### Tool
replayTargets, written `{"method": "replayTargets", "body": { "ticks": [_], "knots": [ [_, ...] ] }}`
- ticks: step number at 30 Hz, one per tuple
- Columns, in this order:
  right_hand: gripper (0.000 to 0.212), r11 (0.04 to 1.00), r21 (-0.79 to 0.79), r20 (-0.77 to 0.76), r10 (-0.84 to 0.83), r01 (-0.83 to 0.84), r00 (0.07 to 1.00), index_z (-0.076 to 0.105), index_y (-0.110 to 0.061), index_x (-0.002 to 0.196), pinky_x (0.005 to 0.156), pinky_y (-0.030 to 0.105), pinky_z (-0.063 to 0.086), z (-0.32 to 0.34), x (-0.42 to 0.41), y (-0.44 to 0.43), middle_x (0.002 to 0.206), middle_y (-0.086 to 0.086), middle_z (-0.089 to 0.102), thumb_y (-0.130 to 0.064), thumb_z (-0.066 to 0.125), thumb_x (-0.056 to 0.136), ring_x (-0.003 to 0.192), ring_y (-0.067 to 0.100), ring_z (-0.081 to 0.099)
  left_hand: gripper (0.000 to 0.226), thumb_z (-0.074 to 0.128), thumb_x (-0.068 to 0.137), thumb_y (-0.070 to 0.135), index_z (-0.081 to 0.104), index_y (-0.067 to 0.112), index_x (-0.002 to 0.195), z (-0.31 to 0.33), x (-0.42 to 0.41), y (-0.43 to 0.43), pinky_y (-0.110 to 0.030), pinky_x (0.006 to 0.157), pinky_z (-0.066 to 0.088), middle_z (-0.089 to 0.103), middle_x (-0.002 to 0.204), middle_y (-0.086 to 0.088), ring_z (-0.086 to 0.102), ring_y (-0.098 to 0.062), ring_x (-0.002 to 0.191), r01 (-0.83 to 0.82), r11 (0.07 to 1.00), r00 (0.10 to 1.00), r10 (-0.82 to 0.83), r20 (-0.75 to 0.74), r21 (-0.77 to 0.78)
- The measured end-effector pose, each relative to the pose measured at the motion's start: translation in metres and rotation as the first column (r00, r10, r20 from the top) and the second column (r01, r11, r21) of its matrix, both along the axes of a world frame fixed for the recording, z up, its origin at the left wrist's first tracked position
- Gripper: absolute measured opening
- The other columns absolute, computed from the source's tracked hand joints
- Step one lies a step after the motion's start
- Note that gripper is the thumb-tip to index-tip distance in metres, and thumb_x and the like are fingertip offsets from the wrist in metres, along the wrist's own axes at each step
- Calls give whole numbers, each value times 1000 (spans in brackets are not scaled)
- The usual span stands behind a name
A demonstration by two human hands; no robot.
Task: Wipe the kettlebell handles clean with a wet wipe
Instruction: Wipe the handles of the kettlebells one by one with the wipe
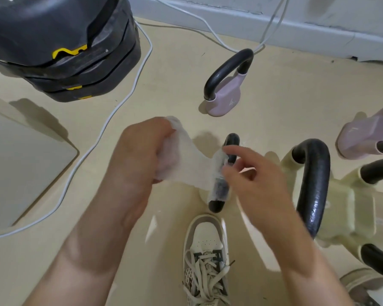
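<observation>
A white wet wipe (192,160) stretches from my left hand (139,155) to the black handle (222,191) of a cream kettlebell just ahead of my shoe. The wipe's far end is wrapped around that handle. My left hand is closed on the bunched end of the wipe. My right hand (257,182) hovers at the wrapped part, fingers pinching the wipe against the handle; it is blurred. A pink kettlebell (224,98) with a black handle stands farther back. A larger cream kettlebell (341,208) with a black handle lies at the right.
A stack of black weight plates (60,47) with yellow marks fills the top left. A white cable (111,120) runs across the beige floor. Another pink kettlebell (365,135) lies at the right edge. My white shoe (206,257) is at the bottom centre. A grey board (16,164) lies left.
</observation>
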State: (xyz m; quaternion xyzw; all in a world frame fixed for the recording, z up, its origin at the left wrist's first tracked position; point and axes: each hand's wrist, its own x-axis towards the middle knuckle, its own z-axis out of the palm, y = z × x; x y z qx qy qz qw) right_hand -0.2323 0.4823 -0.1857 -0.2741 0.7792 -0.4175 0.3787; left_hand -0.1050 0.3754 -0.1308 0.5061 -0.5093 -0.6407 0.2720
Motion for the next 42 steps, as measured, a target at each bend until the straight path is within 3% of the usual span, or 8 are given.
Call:
{"method": "replayTargets", "body": {
  "ticks": [4, 13, 18, 24, 27, 32, 38, 42],
  "knots": [
    [55, 995, -100, 736, 56, 27, 675, 78, -17, 82, 59, 25, 49, 37, -27, 17, 79, 4, 69, -65, 52, 74, 67, 16, 63, 27, 60, 80, 20, 48, 7, 59, -5, -31, 34, -20, 45, 28, 35, 48, 9, 32, -7, 45, 340, 905, 936, -298, 188, -257],
    [18, 874, 36, 668, -381, 484, 639, 62, -15, 77, 63, 33, 50, 12, -45, 25, 68, 4, 61, -10, 55, 93, 63, 17, 57, 21, 68, 85, 27, 70, 35, 105, -27, -31, 69, -22, 66, 53, 70, 74, 16, 62, 0, 64, 740, 664, 664, -695, 277, -109],
    [10, 831, 10, 380, -518, 556, 767, 56, -19, 93, 50, 24, 43, 0, -33, 18, 75, -4, 55, -14, 49, 96, 65, 10, 51, 5, 62, 88, 33, 63, 29, 87, -62, -22, 42, -12, 62, 46, 66, 78, 10, 58, 0, 69, 333, 923, 889, -240, 389, -191],
    [30, 894, -46, -27, -446, 445, 894, 43, -32, 110, 67, 23, 51, -17, -22, -7, 112, 0, 50, -14, 54, 89, 91, 14, 54, 37, 63, 91, 29, 51, 29, 125, -90, -46, 49, -15, 57, 46, 71, 95, 3, 62, 1, 65, 319, 940, 922, -337, 188, 122],
    [48, 940, 78, 49, -337, 333, 940, 35, -32, 137, 51, 2, 40, -23, -18, -9, 138, -5, 33, -23, 53, 93, 103, 8, 42, 46, 63, 90, 32, 44, 37, 131, -98, -47, 49, -20, 57, 46, 71, 101, 0, 64, -4, 70, 287, 944, 944, -308, 122, 163],
    [40, 920, 146, 344, -393, 365, 853, 52, -25, 131, 86, 32, 51, -37, -15, 11, 122, -4, 60, -31, 51, 92, 103, 12, 60, 57, 59, 92, 29, 30, 38, 140, -100, -42, 46, -23, 62, 48, 68, 87, 5, 63, -6, 65, 342, 933, 918, -357, 171, 109],
    [32, 979, 110, 289, -195, 170, 937, 62, -11, 70, 65, 31, 48, -36, 5, -7, 69, 6, 64, -16, 41, 94, 71, 20, 62, 60, 46, 84, 49, 33, 30, 139, -116, -35, 50, -43, 90, 48, 51, 119, 5, 50, -18, 110, 643, 750, 673, -456, 583, -157],
    [30, 981, 138, 353, -177, 137, 919, 61, -14, 90, 64, 24, 43, -33, 3, -18, 77, 2, 61, -17, 32, 101, 74, 16, 60, 80, 51, 79, 48, 22, 20, 148, -96, -32, 42, -42, 96, 40, 41, 133, -2, 40, -23, 121, 786, 616, 414, -475, 777, -43]
  ]
}}
